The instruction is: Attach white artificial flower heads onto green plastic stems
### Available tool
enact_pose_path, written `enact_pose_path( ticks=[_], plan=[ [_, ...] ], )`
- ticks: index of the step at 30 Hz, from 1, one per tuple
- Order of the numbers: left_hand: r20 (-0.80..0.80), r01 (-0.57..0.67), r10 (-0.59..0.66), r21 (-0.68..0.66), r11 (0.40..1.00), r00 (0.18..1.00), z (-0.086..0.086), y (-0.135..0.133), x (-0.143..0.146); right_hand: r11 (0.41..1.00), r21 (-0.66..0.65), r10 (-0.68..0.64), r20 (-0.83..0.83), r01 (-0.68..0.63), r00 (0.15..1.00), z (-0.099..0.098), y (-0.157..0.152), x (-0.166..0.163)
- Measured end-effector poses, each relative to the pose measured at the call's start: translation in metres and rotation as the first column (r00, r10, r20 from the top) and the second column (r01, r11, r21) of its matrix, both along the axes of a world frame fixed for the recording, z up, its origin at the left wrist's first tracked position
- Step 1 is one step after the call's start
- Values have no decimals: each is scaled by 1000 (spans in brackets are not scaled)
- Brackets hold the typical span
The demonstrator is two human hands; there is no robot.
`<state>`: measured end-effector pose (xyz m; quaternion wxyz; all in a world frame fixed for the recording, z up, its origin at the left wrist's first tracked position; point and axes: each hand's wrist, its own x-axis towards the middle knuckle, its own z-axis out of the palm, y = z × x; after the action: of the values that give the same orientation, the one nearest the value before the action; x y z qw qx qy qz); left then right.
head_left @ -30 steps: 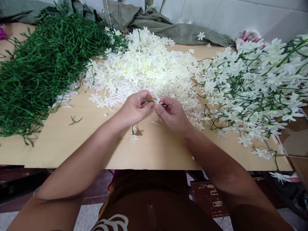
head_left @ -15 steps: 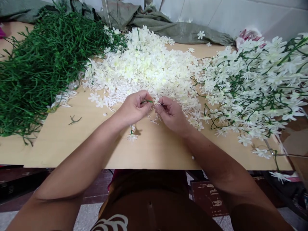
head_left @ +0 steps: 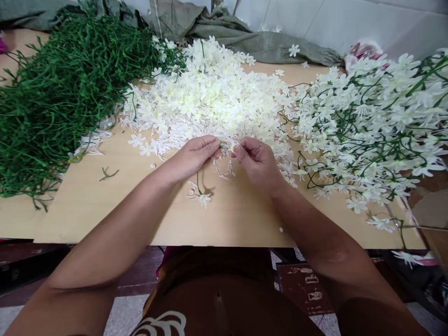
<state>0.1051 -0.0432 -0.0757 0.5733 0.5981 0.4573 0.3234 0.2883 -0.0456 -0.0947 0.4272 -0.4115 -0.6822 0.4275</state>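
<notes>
My left hand point(head_left: 203, 151) is closed on a green artificial flower stem point(head_left: 199, 183), with a white blossom point(head_left: 204, 199) hanging from its lower end over the board. A green tip of the stem pokes out at the thumb and forefinger. Just to the right, my right hand point(head_left: 257, 158) pinches a small white flower piece point(head_left: 235, 146), mostly covered by the fingers. A small gap separates the two hands. Behind them spreads a heap of loose white flower heads and stamens point(head_left: 217, 98). A few stamens point(head_left: 226, 177) lie on the board below.
A large pile of green stems point(head_left: 70, 93) covers the left side. Assembled white flowers on stems point(head_left: 371, 126) are heaped at the right, some over the edge. Grey-green cloth point(head_left: 266, 46) runs along the wall. A stray stem piece point(head_left: 108, 174) lies on the board point(head_left: 105, 210).
My hands have drawn slightly apart. The blossom hanging below my left hand has swung to the right, and the right hand has turned, its thumb now pressed on the white piece.
</notes>
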Motion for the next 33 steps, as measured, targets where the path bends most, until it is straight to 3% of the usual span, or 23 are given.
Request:
enact_pose_path(
  ticks=[10, 15, 25, 33],
  plan=[
    [34, 8, -9, 9, 1000, 999, -15, -1, 7, 991, 100, -95, 29, 91, 995, -6, -4, -6],
    [8, -20, 19, 50, 999, 1000, -13, -1, 9, 986, 137, -99, 38, 93, 994, -7, -5, -6],
    [-8, -21, 22, 4, 1000, 1000, -10, -3, 11, 973, 207, -128, 94, 106, 987, -5, -5, -6],
    [30, -50, 51, -11, 999, 998, -12, -2, 11, 974, 195, -133, 90, 114, 987, -2, -6, -4]
  ],
)
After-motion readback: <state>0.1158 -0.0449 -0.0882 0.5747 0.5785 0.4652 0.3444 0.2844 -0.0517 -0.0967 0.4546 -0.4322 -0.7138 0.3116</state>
